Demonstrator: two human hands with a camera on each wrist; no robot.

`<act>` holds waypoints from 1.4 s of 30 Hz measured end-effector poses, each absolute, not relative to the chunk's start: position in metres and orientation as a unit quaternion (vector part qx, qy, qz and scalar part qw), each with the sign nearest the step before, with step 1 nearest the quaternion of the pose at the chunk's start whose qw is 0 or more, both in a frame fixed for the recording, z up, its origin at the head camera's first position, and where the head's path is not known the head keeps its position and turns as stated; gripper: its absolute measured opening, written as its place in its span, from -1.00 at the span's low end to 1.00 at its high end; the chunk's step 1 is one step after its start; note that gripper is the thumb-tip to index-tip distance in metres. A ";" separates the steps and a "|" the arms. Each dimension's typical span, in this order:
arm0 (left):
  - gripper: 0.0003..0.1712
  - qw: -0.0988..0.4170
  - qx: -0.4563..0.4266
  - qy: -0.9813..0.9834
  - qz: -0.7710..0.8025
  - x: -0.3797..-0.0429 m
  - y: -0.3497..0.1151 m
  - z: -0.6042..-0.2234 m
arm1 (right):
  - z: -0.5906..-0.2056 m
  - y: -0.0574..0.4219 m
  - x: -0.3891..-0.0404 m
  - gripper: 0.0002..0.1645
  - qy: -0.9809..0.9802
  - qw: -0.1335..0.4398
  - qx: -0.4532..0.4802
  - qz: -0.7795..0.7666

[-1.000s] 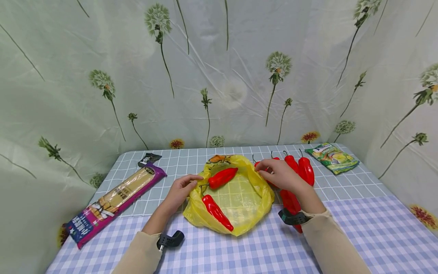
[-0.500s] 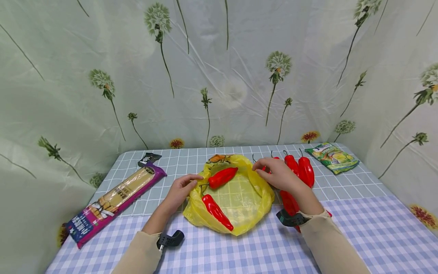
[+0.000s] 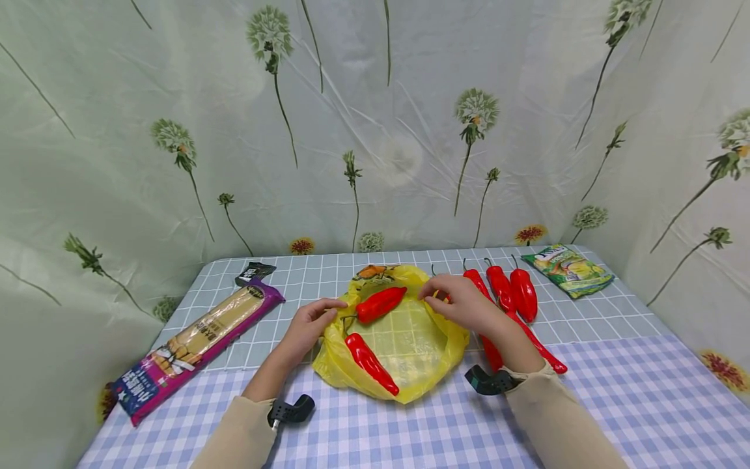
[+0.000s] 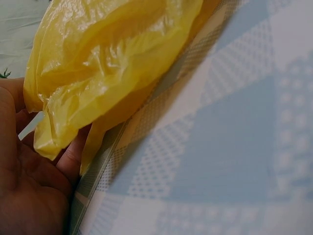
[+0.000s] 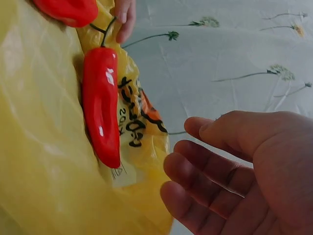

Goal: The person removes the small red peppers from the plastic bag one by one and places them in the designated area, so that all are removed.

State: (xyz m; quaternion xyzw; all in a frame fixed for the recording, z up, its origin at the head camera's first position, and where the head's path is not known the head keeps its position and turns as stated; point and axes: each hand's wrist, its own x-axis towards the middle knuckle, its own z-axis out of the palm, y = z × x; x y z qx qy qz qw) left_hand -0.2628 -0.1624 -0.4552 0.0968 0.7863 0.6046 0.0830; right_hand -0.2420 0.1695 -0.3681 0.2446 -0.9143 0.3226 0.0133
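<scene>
A yellow plastic bag (image 3: 328, 365) lies spread with its mouth up in the middle of the table. Two red peppers are inside, one upper pepper (image 3: 381, 305) and one lower pepper (image 3: 372, 365). My left hand (image 3: 307, 332) pinches the bag's left rim; the left wrist view shows the yellow film (image 4: 112, 63) between thumb and fingers. Over the bag's right rim hovers my right hand (image 3: 465, 306), fingers loosely bent. Nothing is in that hand (image 5: 234, 171) in the right wrist view, where a pepper (image 5: 101, 107) lies in the bag beyond it.
Several red peppers (image 3: 523, 296) lie to the right of the bag, partly behind my right forearm. A green packet (image 3: 568, 270) is at the back right. On the left are a long purple noodle packet (image 3: 202, 345) and a small black packet (image 3: 255, 273).
My right hand has moved left toward the bag's mouth, uncovering more of the peppers on the right. My left hand and the bag stay in place.
</scene>
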 end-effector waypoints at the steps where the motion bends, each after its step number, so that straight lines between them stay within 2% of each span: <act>1: -0.65 0.083 0.098 0.786 0.605 -0.263 -0.162 -0.455 | -0.369 0.168 -0.242 -0.82 -0.912 0.012 0.249 0.325; 14: -0.67 0.081 0.097 0.788 0.603 -0.264 -0.161 -0.457 | -0.379 0.149 -0.236 -0.81 -0.908 0.002 0.267 0.323; 28: -0.66 0.082 0.091 0.791 0.600 -0.263 -0.161 -0.454 | -0.393 0.130 -0.232 -0.71 -0.900 -0.039 0.306 0.309; 42: -0.67 0.079 0.095 0.793 0.596 -0.265 -0.162 -0.456 | -0.399 0.116 -0.225 -0.60 -0.881 -0.095 0.305 0.349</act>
